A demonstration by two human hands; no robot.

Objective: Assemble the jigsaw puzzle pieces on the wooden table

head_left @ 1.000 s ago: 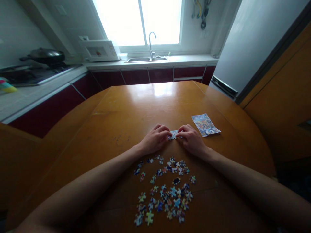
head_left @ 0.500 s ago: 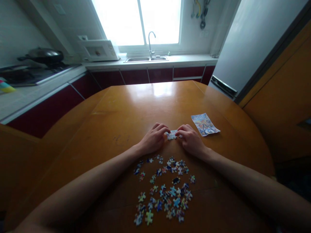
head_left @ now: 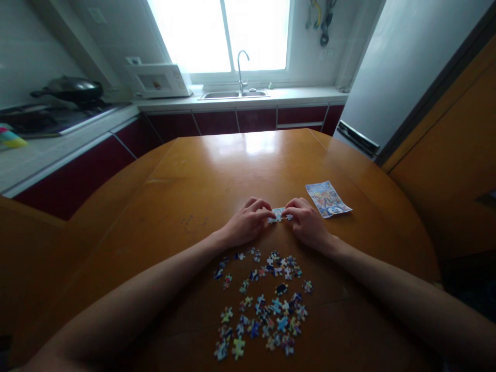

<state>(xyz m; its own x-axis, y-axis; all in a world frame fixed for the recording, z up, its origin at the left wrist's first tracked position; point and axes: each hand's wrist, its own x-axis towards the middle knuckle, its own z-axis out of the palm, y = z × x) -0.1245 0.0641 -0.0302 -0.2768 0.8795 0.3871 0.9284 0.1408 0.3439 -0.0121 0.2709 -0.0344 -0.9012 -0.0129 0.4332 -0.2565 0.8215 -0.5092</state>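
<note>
Both hands are in close at the middle of the wooden table [head_left: 155, 206], and between them sits the small joined puzzle section [head_left: 278, 214], pale, flat on the wood, with knobbly edges facing the person; the left hand [head_left: 250, 222] is on its left end, fingers bent and bunched close, tips down at the edge; the right hand [head_left: 307, 222] mirrors it from the other side, fingers curled inward, the index fingertip at the section's right end; whether either hand pinches a piece or merely presses, I cannot tell, since the fingers cover the contact!

Nearer the person, below the hands, a crowd of loose puzzle pieces [head_left: 282, 324] spreads over the tabletop, some overlapping; there's a yellow-green piece [head_left: 238, 348] at the near edge of the scatter, and a dark piece [head_left: 281, 289] around its middle; over beyond the right hand, just beside it, lies the printed picture sheet [head_left: 328, 200], face up and set at a slant; and away across the table, the sink [head_left: 220, 95] stands under a bright window [head_left: 256, 36].
</note>
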